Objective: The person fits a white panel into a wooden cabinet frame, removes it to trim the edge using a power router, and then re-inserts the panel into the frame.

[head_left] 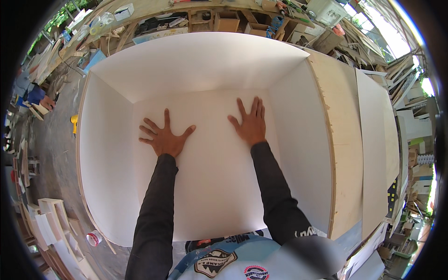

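Both my arms reach down into a large open wooden box (210, 196) lined with smooth white sheet. My left hand (168, 139) lies on the white bottom panel, its fingers spread wide, near the left wall (109, 135). On the right half of the same panel rests my right hand (250, 122), fingers stretched out and the thumb apart. Neither hand holds anything. The far wall (200, 60) curves across the top of the box, and the right wall (301, 130) shows a raw plywood edge along its rim.
Plywood and white sheets (373, 154) lie right of the box. Beyond it runs a cluttered workbench (172, 9) with drawers and tools. At left are a yellow tool (74, 123), another person's hand (47, 103), a round red-and-white container (94, 238) and wooden frames (56, 219).
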The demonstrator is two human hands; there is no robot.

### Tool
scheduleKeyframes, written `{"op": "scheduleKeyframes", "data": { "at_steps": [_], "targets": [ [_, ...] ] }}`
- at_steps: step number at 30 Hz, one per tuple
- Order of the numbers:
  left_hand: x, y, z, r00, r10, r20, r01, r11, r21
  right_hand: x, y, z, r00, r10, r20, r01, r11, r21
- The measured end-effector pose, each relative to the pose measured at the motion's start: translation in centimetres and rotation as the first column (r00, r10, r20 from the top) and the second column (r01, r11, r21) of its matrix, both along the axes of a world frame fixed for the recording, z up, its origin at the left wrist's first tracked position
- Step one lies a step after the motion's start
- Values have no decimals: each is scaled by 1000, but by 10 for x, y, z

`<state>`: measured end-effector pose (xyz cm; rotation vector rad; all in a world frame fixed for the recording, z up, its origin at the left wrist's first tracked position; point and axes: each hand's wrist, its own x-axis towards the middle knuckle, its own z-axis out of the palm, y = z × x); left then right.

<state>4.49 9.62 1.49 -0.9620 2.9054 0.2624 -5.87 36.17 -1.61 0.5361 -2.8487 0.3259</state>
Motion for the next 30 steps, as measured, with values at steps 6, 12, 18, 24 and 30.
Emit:
{"op": "scheduleKeyframes", "data": {
  "at_steps": [6, 12, 18, 24, 30],
  "targets": [
    [-31, -38, -20, 998, 15, -58, -20, 996, -86, -27, -10, 4, 999, 9, 44, -8, 999, -35],
    [-70, -71, -26, 933, 137, -332, -146, 989, -2, -31, -10, 15, 996, -33, 84, 41, 994, -100],
    [-73, -69, -29, 829, 266, -492, -192, 962, 196, -30, -10, 11, 993, -91, 70, 102, 980, -171],
    [-74, -80, -36, 798, 282, -533, -212, 959, 190, -38, -13, 14, 971, -223, 87, 231, 968, -94],
    [-70, -80, -21, 784, 360, -505, -190, 914, 357, -45, -16, 9, 942, -317, 107, 324, 944, -56]
  ]
}}
